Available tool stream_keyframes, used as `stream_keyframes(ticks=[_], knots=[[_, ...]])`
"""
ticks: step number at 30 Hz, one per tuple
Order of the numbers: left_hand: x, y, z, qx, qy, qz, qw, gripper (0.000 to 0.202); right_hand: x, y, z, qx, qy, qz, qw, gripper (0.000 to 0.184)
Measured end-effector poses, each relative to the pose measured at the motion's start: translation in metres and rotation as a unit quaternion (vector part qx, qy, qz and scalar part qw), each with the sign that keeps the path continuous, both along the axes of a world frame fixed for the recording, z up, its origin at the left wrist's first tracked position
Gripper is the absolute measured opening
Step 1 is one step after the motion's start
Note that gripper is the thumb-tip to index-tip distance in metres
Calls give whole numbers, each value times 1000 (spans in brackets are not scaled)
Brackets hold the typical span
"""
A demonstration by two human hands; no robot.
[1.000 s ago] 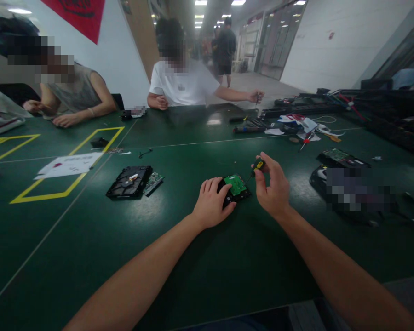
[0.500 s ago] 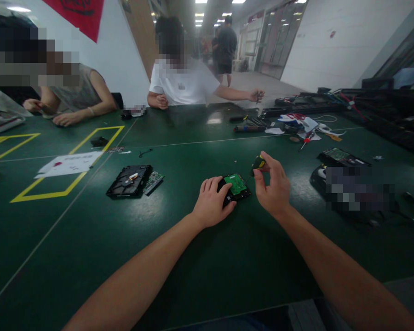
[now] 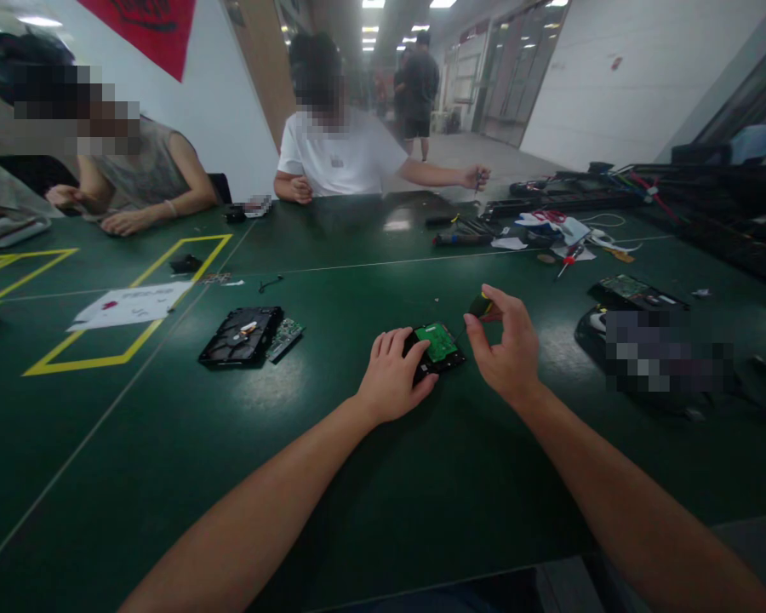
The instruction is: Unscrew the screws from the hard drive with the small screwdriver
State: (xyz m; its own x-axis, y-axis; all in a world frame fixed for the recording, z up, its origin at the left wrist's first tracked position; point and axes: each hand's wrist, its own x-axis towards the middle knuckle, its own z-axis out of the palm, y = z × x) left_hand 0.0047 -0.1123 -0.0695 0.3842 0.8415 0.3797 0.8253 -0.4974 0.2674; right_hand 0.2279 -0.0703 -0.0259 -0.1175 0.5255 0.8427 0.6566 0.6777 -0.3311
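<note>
A small black hard drive with a green circuit board on top lies on the green table. My left hand rests on its left side, fingers curled over the edge, holding it down. My right hand pinches a small screwdriver with a black and yellow handle; its thin shaft slants down to the drive's right edge.
A second opened hard drive with a loose green board lies to the left. A paper sheet sits in a yellow-taped box. Tools and parts crowd the far right. Two people sit across the table.
The screwdriver handle has turned in my right fingers, its yellow mark rolling out of sight. My left hand and the drive have stayed put.
</note>
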Motion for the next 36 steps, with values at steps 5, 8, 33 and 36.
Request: stream_keyframes(ticks=[5, 8, 33, 36], knots=[[-1, 0, -1, 4, 1, -2, 1000, 59, 1, -2, 4, 17, -5, -10, 1000, 48], [-1, 0, -1, 5, 1, -1, 1000, 60, 2, -1, 3, 17, 0, -13, 1000, 46], [-1, 1, -3, 4, -12, -3, 1000, 59, 2, -1, 0, -6, 1, 7, 1000, 50], [-1, 1, -2, 5, -9, -3, 1000, 59, 2, 0, -3, -15, -9, 5, 1000, 54]])
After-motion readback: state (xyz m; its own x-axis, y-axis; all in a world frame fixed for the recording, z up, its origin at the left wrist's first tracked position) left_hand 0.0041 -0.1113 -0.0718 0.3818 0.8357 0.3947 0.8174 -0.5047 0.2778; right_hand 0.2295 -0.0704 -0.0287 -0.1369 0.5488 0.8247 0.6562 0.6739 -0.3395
